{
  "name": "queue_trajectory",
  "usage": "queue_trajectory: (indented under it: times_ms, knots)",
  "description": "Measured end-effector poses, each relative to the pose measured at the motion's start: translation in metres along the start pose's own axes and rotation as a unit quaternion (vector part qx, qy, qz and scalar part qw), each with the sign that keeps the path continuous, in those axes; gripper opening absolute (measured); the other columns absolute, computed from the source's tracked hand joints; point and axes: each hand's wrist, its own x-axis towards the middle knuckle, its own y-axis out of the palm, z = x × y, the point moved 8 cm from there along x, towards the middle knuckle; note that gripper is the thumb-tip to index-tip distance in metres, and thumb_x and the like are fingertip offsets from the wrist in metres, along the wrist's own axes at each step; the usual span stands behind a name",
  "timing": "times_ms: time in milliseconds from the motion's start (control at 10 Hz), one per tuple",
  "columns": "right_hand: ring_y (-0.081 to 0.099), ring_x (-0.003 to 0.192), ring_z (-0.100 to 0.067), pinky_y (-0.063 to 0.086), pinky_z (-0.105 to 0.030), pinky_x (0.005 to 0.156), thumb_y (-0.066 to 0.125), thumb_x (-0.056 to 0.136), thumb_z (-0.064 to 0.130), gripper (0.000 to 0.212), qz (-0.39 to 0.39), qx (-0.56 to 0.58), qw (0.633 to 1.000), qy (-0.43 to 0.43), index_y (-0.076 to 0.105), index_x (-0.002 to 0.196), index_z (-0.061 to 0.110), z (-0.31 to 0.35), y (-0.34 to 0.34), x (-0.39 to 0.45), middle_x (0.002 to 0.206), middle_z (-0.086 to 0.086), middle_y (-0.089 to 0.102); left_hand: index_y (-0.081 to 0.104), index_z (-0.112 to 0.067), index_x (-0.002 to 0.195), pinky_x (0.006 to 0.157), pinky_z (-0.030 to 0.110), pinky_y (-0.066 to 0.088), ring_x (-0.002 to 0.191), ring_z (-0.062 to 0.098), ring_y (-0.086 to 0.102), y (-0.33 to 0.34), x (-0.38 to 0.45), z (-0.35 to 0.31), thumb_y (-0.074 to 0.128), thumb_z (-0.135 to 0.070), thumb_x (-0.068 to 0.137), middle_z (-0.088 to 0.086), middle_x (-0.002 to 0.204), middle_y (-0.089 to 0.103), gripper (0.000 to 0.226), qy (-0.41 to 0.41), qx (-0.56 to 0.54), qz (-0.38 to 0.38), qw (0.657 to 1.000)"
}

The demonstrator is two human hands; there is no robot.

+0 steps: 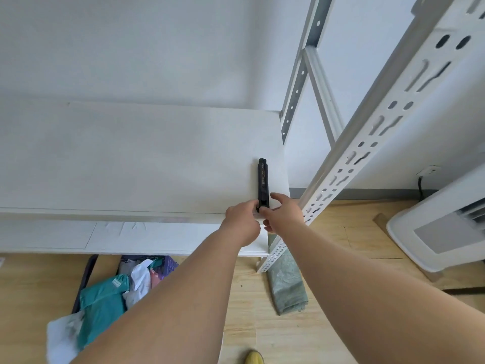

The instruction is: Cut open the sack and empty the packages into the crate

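Both arms reached up and forward to the front right corner of the white shelf (pixel 136 158). The black knife (pixel 263 183) lay flat on it, long axis running straight away from the person, near end at the shelf edge.

The left hand (pixel 242 222) had its curled fingers against the near end of the knife from the left; whether they gripped it or only touched it could not be told. The right hand (pixel 284 215) met the same end from the right, thumb and forefinger spread loosely, the forefinger lying alongside the handle. Neither hand was clearly nearer.

Down on the floor, the purple crate (pixel 168 264) held teal and white packages (pixel 105 303). The green sack (pixel 287 287) lay crumpled and flat by the shelf leg, looking emptied. By my reading the knife was being set down or taken up.
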Motion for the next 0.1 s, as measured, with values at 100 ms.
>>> queue_trajectory:
  times_ms: [100]
  knots:
    - [0.070, 0.081, -0.023, 0.060, -0.041, 0.075, 0.064, 0.087, 0.024, 0.049, -0.010, -0.010, 0.999, -0.033, 0.050, 0.135, 0.026, 0.0147, 0.0039, -0.0080, 0.104, -0.006, 0.067, 0.029, -0.027, 0.148, 0.104, 0.036, 0.039, 0.138, 0.024, 0.029, -0.0143, -0.0078, -0.0047, 0.045, -0.013, 0.093, 0.002, 0.149, 0.038, 0.058, -0.005, 0.007, -0.007, 1.000]
